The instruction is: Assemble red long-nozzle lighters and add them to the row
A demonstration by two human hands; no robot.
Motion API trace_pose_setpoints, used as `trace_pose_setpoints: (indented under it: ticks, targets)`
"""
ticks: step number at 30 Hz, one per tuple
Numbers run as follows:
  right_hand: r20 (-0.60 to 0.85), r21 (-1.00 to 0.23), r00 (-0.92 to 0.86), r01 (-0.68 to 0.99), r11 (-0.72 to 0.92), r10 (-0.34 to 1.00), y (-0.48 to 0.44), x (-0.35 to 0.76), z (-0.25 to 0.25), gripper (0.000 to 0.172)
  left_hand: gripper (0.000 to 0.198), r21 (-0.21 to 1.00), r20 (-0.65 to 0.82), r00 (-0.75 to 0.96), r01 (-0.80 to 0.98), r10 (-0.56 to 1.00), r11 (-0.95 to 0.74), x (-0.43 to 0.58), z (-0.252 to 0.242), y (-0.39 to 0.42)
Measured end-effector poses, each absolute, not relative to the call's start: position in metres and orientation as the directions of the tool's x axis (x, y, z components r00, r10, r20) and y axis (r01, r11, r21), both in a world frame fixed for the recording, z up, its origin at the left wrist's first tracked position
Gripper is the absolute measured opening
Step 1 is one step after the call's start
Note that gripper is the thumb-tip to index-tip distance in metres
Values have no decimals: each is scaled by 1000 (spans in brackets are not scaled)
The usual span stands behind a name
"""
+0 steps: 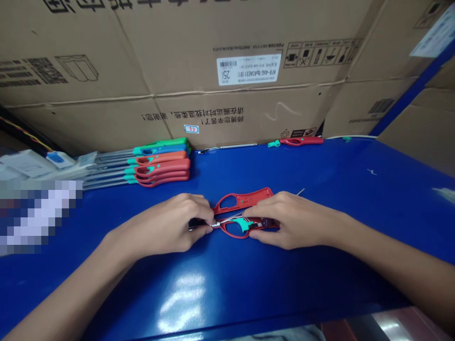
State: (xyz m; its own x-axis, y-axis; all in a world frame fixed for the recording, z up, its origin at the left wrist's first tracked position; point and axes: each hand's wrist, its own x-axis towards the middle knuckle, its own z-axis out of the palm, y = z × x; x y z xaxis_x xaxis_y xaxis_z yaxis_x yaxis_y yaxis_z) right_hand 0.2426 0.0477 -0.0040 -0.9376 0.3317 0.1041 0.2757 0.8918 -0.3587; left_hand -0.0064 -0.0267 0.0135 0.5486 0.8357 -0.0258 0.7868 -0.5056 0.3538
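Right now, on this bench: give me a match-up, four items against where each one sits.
Items
1. empty red shell
2. lighter stack
3. lone red lighter
4. teal trigger

Places
A. far edge, against the cartons, right of centre
B. in the red handle held by the right hand, while the left hand pinches its metal tube
C. rear left of the blue table
D. flat on the table, just behind both hands

Pairs: 1-D, 2-C, 3-A, 4-B

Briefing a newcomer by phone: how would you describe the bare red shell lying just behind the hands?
On the blue table, find where the left hand and right hand meet over a red handle. Just beyond it lies the red shell, flat and hollow. Unlike the held handle it has no teal trigger, and unlike the stacked lighters at the left, no metal tube.
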Motion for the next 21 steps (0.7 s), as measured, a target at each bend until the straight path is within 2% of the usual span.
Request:
trace_pose_setpoints:
  ticks: [6, 8, 12, 21]
  targets:
    - [102, -376, -943, 258, 890, 317, 47, 243, -4, 21, 6, 312, -52, 501, 830, 864, -462, 0, 13, -31]
    - [110, -387, -946, 241, 890, 305, 47, 243, -5, 23, 10, 312, -32, 489, 833, 872, -456, 3, 11, -31]
    - [99, -421, -953, 221, 880, 287, 46, 242, -4, 22, 11, 353, 23, 484, 814, 875, -460, 8, 6, -30]
    - [79, -464, -959, 206, 862, 272, 45, 241, -2, 17, 19, 436, -23, 455, 806, 890, -401, 13, 4, -29]
